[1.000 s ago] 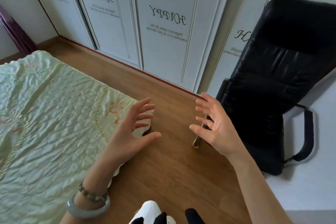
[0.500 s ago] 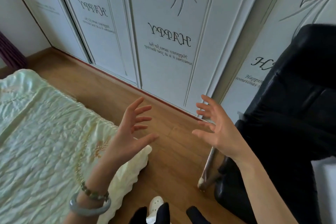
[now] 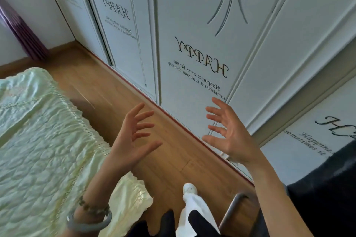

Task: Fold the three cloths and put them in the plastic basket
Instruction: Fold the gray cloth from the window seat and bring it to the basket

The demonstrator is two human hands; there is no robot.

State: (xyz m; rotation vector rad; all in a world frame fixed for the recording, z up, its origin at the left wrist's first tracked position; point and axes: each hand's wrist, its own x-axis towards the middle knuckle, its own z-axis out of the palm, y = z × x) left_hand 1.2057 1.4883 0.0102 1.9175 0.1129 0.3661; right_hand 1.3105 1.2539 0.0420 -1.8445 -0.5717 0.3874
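Note:
My left hand is raised in front of me with its fingers spread, holding nothing, above the wooden floor beside the bed corner. My right hand is raised the same way, palm turned inward and fingers spread, in front of the wardrobe doors. The two palms face each other about a hand's width apart. No cloths and no plastic basket are in view.
A bed with a pale green quilted cover fills the left. White wardrobe doors printed with "HAPPY" stand ahead. A black office chair and its metal leg sit at the lower right. A white slipper is on the wooden floor.
The view has swung up and to the right toward the wardrobe, so less of the bed and chair shows. Both hands stay raised and spread, drifting a little higher in the frame.

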